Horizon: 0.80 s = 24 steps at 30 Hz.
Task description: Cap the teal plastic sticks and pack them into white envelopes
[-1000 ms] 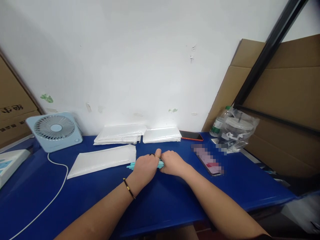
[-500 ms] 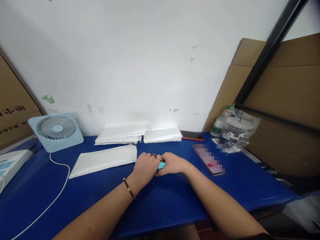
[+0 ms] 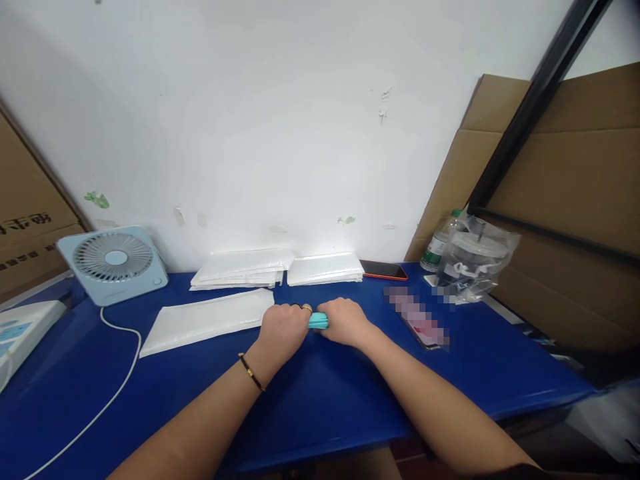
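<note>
Both of my hands grip one turquoise thing (image 3: 318, 321) over the middle of the desk. Only a short, layered strip of it shows in the gap between my fists, so its kind is hidden. My left hand (image 3: 284, 331) is closed around its left end, and my right hand (image 3: 344, 320) is wrapped round its right end. Just left of my left hand lies a long white padded envelope (image 3: 210, 321). To the right of my right hand is a phone (image 3: 420, 320) with a blurred pinkish screen.
Behind my hands, two stacks of white padded envelopes (image 3: 243, 268) (image 3: 325, 269) rest against the wall, beside a dark-screened phone (image 3: 385, 270). A blue fan (image 3: 116, 263) with a white cable stands left. At right are a bottle (image 3: 437, 248) and a bagged cup (image 3: 477, 260) on the blue desk (image 3: 330, 413).
My hands have drawn slightly apart, the left one moving left. More of the turquoise thing now shows between them, held straight.
</note>
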Tool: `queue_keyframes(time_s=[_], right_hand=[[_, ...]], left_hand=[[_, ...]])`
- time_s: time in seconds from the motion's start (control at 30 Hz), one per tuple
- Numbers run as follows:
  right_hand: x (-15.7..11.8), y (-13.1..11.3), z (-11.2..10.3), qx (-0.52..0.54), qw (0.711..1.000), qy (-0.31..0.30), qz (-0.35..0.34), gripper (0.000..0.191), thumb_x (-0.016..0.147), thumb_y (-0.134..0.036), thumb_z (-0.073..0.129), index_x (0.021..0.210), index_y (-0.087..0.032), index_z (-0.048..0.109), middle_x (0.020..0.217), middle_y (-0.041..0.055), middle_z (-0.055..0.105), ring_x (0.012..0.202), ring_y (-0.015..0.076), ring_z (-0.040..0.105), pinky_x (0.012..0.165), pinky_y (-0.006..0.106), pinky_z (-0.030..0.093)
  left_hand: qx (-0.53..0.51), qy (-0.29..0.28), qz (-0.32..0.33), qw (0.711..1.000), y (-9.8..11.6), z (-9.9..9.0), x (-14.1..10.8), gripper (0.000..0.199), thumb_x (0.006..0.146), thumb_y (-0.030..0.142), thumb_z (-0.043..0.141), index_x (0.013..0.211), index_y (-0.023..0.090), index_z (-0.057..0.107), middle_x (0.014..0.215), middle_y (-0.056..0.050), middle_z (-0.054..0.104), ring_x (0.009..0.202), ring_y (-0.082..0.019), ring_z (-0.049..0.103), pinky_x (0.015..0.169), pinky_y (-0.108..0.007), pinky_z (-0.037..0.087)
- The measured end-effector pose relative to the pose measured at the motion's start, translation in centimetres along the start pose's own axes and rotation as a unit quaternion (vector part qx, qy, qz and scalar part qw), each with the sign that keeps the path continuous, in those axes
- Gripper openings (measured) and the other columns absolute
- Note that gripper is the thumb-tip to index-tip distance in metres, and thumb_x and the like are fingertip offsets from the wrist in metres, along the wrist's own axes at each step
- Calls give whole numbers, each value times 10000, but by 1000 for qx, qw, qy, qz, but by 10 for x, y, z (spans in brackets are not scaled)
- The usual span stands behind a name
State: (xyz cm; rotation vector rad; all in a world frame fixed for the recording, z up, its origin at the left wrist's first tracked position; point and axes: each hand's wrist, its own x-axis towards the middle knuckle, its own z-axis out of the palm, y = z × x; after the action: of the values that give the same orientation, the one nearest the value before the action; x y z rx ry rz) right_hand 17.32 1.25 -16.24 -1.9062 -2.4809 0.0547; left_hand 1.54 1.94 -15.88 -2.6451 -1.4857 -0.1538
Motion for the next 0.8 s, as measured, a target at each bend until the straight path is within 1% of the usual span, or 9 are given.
queue_keyframes(time_s=[0.07, 0.17, 0.23, 0.33, 0.43, 0.53, 0.63, 0.7, 0.8], right_hand=[[1, 3, 2, 1, 1000, 1, 1, 178, 780, -341, 503, 877, -245, 617, 853, 55, 664, 800, 237, 621, 669, 310, 427], [3, 9, 2, -14, 999, 35, 17, 172, 785, -292, 492, 899, -235, 608, 877, 59, 662, 815, 231, 616, 676, 304, 420], [4, 13, 1, -16, 998, 45, 33, 159, 790, -293, 488, 886, -233, 600, 877, 55, 658, 803, 225, 612, 661, 297, 414], [5, 12, 0, -11, 998, 56, 39, 155, 805, -306, 473, 882, -235, 588, 886, 48, 652, 794, 216, 605, 643, 286, 404], [5, 7, 3, -5, 998, 60, 12, 157, 806, -318, 482, 902, -239, 579, 899, 48, 649, 803, 212, 605, 647, 281, 392], [4, 7, 5, 8, 998, 62, 5, 160, 813, -332, 483, 906, -243, 577, 876, 43, 652, 790, 208, 607, 627, 270, 372], [4, 19, 3, 40, 996, 78, 26, 198, 829, -394, 474, 905, -246, 582, 857, 34, 655, 769, 204, 604, 581, 253, 342], [5, 31, 2, 72, 994, 76, 40, 238, 830, -443, 477, 899, -245, 590, 851, 27, 656, 752, 195, 600, 561, 243, 327], [6, 47, -1, 113, 990, 66, 59, 253, 827, -448, 495, 925, -244, 607, 854, 25, 656, 756, 182, 599, 568, 232, 329]], left_hand=[[-61, 17, 13, 998, -2, -3, 0, 182, 796, 273, 506, 913, 178, 607, 843, -112, 655, 841, -277, 617, 751, -389, 429], [-286, 95, 19, 953, -18, -8, 3, 581, 650, 465, 669, 1163, 232, 531, 1173, -108, 572, 1096, -309, 516, 938, -425, 364], [-508, 140, -19, 850, -30, -10, 7, 755, 669, 621, 573, 1302, 249, 399, 1317, -100, 470, 1215, -288, 426, 999, -414, 328], [-754, 129, -91, 638, -32, -9, 12, 771, 783, 728, 177, 1334, 220, 353, 1317, -112, 482, 1243, -254, 414, 1005, -427, 336], [-815, 80, -82, 568, -15, -5, 14, 815, 794, 715, 34, 1313, 203, 398, 1294, -111, 513, 1262, -242, 399, 1038, -431, 301], [-741, 116, -48, 660, -10, -8, 12, 748, 831, 663, 51, 1348, 212, 348, 1354, -96, 451, 1297, -230, 348, 1061, -429, 267], [-473, 170, -29, 864, -40, -14, 2, 692, 776, 596, 436, 1365, 252, 322, 1429, -68, 345, 1336, -242, 261, 1103, -420, 176], [-268, 90, -22, 959, -73, -13, -6, 779, 603, 503, 659, 1311, 292, 413, 1431, -56, 343, 1358, -302, 177, 1107, -466, 122], [-93, -124, -126, 980, -114, -7, -14, 949, 434, 267, 739, 1323, 228, 411, 1408, -143, 367, 1306, -379, 273, 1012, -489, 301]])
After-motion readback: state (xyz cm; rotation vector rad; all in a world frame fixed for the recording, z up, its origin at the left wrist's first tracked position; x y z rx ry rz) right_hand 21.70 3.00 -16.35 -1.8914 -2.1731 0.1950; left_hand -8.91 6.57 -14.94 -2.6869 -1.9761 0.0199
